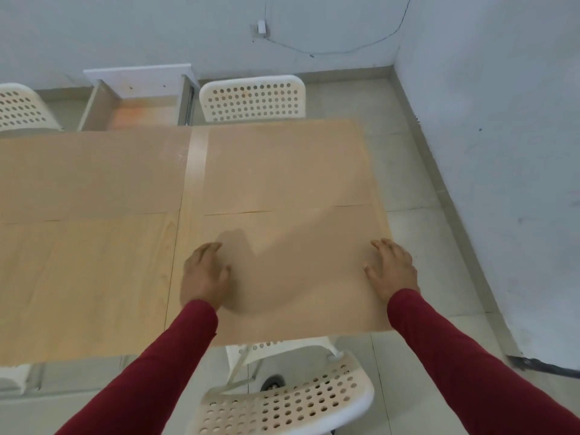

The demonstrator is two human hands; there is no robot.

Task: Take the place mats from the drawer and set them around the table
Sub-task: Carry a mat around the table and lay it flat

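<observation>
- The table (94, 271), a pale wood top, fills the middle of the view, with tan place mats laid edge to edge on it.
- Near right place mat (292, 277) lies flat at the table's right end, its right edge along the table's edge; both hands rest on it.
- Far right place mat (282, 164) lies just beyond it, meeting it at a thin seam.
- Far left place mat (91, 174) lies flat across the far left side of the table.
- The drawer (141, 102) stands open beyond the table's far edge (its floor looks bare).
- White perforated chairs: one (254, 97) beyond the table, one (282, 400) at the near edge.
- Left hand (204, 274) lies palm down on the near mat's left part, fingers loosely spread, gripping nothing.
- Right hand (392, 268) lies flat near the mat's right edge, fingers spread, gripping nothing.
</observation>
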